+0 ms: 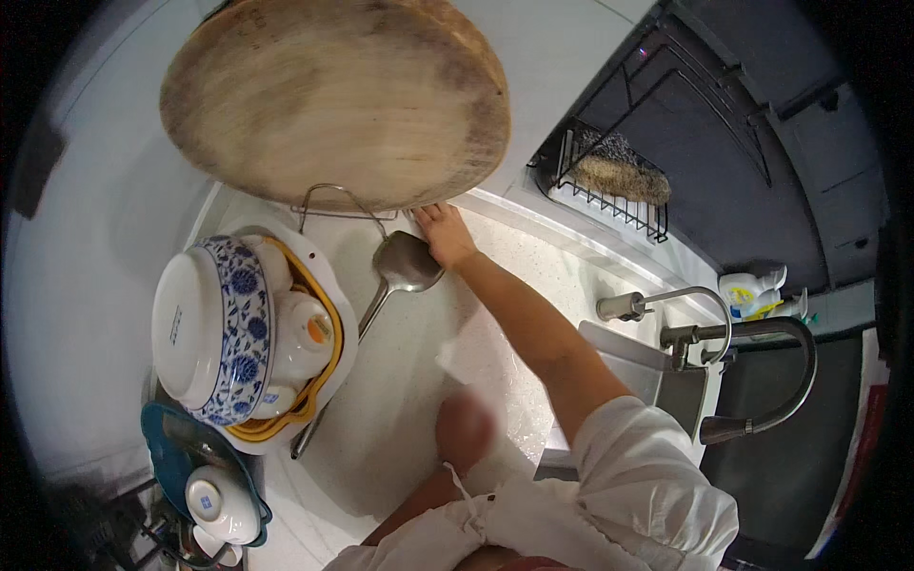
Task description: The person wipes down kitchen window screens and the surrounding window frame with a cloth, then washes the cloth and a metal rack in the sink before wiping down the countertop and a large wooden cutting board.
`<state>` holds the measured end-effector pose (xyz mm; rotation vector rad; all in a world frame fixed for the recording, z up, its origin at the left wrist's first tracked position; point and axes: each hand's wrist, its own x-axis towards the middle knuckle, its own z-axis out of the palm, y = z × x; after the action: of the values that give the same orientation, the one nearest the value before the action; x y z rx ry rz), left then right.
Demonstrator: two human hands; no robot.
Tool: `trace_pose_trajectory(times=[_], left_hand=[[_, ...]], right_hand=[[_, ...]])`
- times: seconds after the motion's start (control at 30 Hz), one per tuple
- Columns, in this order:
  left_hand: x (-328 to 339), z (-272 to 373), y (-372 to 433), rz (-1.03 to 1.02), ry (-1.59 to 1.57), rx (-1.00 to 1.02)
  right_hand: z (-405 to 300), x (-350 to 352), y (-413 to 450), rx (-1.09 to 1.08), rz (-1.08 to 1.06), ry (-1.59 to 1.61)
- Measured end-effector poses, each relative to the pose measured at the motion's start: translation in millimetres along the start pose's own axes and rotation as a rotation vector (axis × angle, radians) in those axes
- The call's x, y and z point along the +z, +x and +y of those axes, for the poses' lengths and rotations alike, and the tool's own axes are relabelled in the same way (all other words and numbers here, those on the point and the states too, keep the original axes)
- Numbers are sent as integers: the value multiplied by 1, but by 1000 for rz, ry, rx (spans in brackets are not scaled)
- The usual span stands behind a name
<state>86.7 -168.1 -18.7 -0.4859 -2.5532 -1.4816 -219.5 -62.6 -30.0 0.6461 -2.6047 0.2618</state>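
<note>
My right hand (pixel 444 234) reaches to the lower edge of a large round wooden cutting board (pixel 335 107), which leans upright in a wire rack (pixel 343 187). Its fingertips are at the board's foot; whether they grip anything is unclear. Beside this hand is the blade of a metal wok spatula (pixel 405 263), its handle running down and left over the counter (pixel 400 357). My left hand (pixel 465 428) is blurred, close to my body above the counter, with its fingers unreadable. An upturned blue-and-white floral bowl (pixel 246 328) rests on white dishes in a yellow-edged basket (pixel 343 335) at the left.
A teal basket (pixel 161 435) with an upturned white bowl (pixel 225 503) stands at the lower left. To the right are a sink (pixel 628 357), a curved faucet (pixel 810 357) and a smaller tap (pixel 625 307). A black wire rack holds a scrubber (pixel 621 178). Spray bottles (pixel 746 292) stand behind.
</note>
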Motion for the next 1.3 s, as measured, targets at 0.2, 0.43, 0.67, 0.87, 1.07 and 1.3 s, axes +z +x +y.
trace_pose_trajectory(times=[0.2, 0.43, 0.67, 0.87, 1.07, 1.3], left_hand=[[-8, 10, 5, 20, -1, -138], [-5, 0, -3, 73, -28, -115], [-4, 7, 8, 53, -96, -143], [0, 11, 5, 51, -80, -111], [-3, 12, 7, 38, -7, -135], [-46, -9, 24, 163, 258, -112]], right_hand=[[-20, -31, 13, 84, -440, -307], [41, -89, -80, 283, -362, -204], [61, -110, -151, 598, -362, -458], [48, -53, -117, 366, -262, -345], [7, -31, -15, 223, -282, -40], [70, -95, -101, 203, -335, -137]])
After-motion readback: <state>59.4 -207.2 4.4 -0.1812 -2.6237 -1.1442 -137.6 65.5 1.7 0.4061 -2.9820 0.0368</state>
